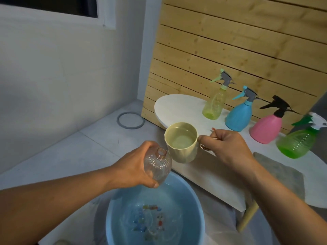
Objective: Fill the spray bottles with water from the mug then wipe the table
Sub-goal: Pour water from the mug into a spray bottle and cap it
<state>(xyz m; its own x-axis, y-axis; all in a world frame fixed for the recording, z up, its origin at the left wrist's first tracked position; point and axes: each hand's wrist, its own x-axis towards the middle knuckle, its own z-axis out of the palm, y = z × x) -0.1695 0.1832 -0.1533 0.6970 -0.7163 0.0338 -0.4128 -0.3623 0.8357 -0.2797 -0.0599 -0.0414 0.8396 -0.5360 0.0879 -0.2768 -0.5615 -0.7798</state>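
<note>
Here, a white oval table (pixel 178 106) stands against a pale wooden slat wall (pixel 230 41) on a grey tiled floor (pixel 70 147); four capped spray bottles line its far edge, yellow (pixel 215 105), blue (pixel 239 115), pink (pixel 267 129) and green (pixel 299 142), beside a grey cloth (pixel 279 172); the left hand (pixel 134 167) grips a clear ribbed bottle (pixel 157 167), uncapped and tilted, above a blue basin (pixel 113 209) of water; the right hand (pixel 228 147) pinches the handle of a cream mug (pixel 182 152), upright with water, just beside the bottle's neck; open tabletop lies beyond.
</note>
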